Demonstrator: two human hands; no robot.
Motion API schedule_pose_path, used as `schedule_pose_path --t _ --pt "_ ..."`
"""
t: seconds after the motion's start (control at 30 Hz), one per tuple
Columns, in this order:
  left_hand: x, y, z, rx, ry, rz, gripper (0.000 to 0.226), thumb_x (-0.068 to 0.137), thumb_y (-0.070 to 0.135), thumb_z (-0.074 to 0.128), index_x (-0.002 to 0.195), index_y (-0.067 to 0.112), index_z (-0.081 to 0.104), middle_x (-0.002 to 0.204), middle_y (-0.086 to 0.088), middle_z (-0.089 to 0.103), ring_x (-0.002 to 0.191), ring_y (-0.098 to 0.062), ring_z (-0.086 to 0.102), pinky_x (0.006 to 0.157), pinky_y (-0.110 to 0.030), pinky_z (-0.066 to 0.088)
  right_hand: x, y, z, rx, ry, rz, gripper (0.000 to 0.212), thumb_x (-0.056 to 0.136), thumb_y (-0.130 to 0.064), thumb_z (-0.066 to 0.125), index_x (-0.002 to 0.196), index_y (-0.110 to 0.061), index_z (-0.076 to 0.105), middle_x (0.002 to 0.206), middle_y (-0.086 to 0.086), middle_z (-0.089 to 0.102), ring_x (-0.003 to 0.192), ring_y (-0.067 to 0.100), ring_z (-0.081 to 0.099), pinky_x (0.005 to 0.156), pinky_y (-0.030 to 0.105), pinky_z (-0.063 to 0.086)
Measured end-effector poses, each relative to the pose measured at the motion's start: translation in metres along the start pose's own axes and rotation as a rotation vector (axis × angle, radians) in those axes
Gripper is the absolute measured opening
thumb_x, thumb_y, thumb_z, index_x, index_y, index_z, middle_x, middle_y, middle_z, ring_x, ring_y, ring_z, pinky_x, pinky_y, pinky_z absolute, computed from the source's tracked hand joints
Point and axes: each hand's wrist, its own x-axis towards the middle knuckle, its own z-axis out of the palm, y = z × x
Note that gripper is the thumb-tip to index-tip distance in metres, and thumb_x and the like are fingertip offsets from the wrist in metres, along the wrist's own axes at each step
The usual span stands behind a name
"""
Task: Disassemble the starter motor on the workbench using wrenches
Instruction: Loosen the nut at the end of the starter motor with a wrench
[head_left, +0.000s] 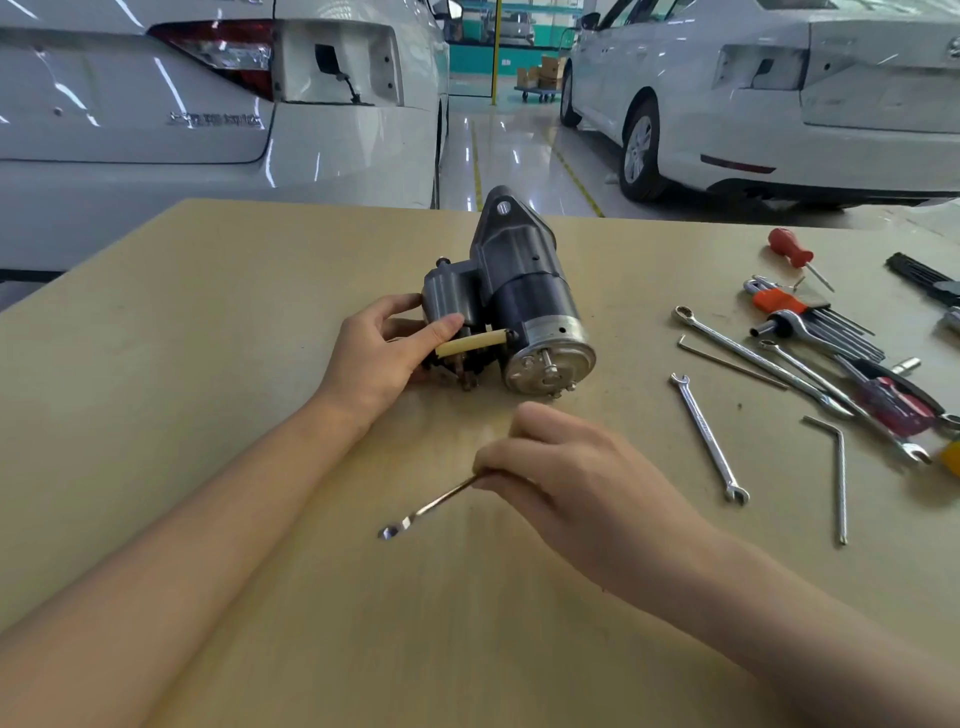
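Gripping the starter motor (511, 306) at its solenoid side, left hand (384, 358) has fingers curled round it. One motor, mid-worktop (208, 364), long axis running near-to-far, silver end cap toward the viewer. Right hand (576, 478) pinches one small wrench (428, 506), blurred, head pointing lower left. One loose wrench (709, 439) lies right; further wrenches overlap, count unclear.

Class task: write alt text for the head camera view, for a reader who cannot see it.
A person's left hand grips a dark grey starter motor on a tan wooden workbench, while the right hand holds a slim silver wrench just short of it. More wrenches and hex keys lie to the right; white cars stand behind.
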Motion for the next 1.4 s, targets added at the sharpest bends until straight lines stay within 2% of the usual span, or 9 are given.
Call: schedule_pose_path --t 0.1,0.2,0.33,0.53,0.9,1.0,1.1,1.27,1.4 --pt "0.001 0.000 -0.001 -0.003 0.000 -0.007 0.081 0.059 0.050 0.075 0.130 0.015 0.057 0.100 -0.002 0.072 0.090 -0.015 0.070 0.077 -0.035 0.059 0.003 0.007 0.006 0.476 0.154 0.299 0.012 0.093 -0.018 0.058 0.085 -0.015 0.067 0.071 -0.005 0.060 0.062 0.008 0.056 0.063 0.025 0.048" --pt "0.001 0.000 -0.001 0.005 0.004 -0.003 0.080 0.058 0.051 0.074 0.129 0.017 0.057 0.097 0.002 0.072 0.085 -0.011 0.071 0.075 -0.032 0.059 0.009 0.012 0.005 1.098 0.201 0.655 0.020 0.096 -0.007 0.052 0.081 -0.009 0.064 0.065 0.003 0.063 0.058 0.015 0.062 0.058 0.027 0.053" --pt "0.001 -0.001 0.000 -0.013 0.006 0.002 0.070 0.067 0.043 0.075 0.129 0.015 0.058 0.096 0.002 0.072 0.077 -0.005 0.070 0.060 -0.018 0.053 0.011 0.020 -0.004 1.500 0.314 0.814 0.022 0.090 0.000 0.047 0.076 -0.002 0.064 0.064 0.014 0.063 0.053 0.021 0.062 0.051 0.027 0.052" --pt "0.003 -0.002 0.001 -0.015 0.019 0.012 0.061 0.076 0.035 0.076 0.130 0.014 0.057 0.096 0.002 0.071 0.071 0.002 0.068 0.054 -0.010 0.048 0.015 0.025 -0.008 1.712 0.523 0.895 0.026 0.095 -0.008 0.045 0.076 -0.001 0.061 0.056 0.010 0.060 0.046 0.016 0.059 0.047 0.023 0.052" --pt "0.003 -0.001 0.000 0.023 0.020 0.014 0.062 0.075 0.039 0.075 0.129 0.016 0.057 0.098 0.003 0.071 0.076 0.001 0.068 0.057 -0.011 0.048 0.012 0.026 -0.006 1.753 0.625 0.850 0.026 0.096 -0.008 0.045 0.076 -0.003 0.061 0.061 0.011 0.065 0.051 0.018 0.063 0.051 0.024 0.054" --pt "0.001 0.001 0.000 0.006 0.010 0.005 0.077 0.063 0.047 0.074 0.130 0.014 0.057 0.100 0.001 0.072 0.085 -0.009 0.070 0.066 -0.021 0.053 0.011 0.026 -0.004 1.726 0.646 0.816 0.025 0.097 -0.008 0.046 0.079 -0.002 0.062 0.064 0.012 0.066 0.055 0.019 0.065 0.054 0.025 0.055" --pt "0.000 0.002 0.000 -0.005 0.009 0.007 0.075 0.062 0.046 0.074 0.128 0.015 0.058 0.097 0.002 0.072 0.078 -0.003 0.069 0.059 -0.014 0.051 0.010 0.026 -0.005 1.530 0.665 0.723 0.019 0.096 -0.007 0.050 0.083 -0.001 0.063 0.066 0.012 0.067 0.061 0.022 0.067 0.059 0.029 0.056" --pt "0.001 0.000 0.000 -0.002 0.012 0.009 0.067 0.071 0.040 0.076 0.130 0.013 0.057 0.097 0.001 0.072 0.076 -0.001 0.069 0.057 -0.011 0.049 0.014 0.022 -0.018 0.481 0.514 0.377 0.017 0.094 -0.013 0.057 0.080 -0.020 0.063 0.066 0.001 0.065 0.061 0.019 0.064 0.062 0.041 0.053" --pt "0.001 0.000 0.000 0.000 0.018 0.012 0.060 0.076 0.034 0.076 0.129 0.012 0.058 0.099 -0.002 0.072 0.081 -0.006 0.070 0.063 -0.016 0.053 0.030 0.004 -0.028 -0.114 0.194 0.097 0.017 0.096 -0.020 0.054 0.085 -0.009 0.061 0.080 0.003 0.054 0.061 0.023 0.048 0.054 0.036 0.042"
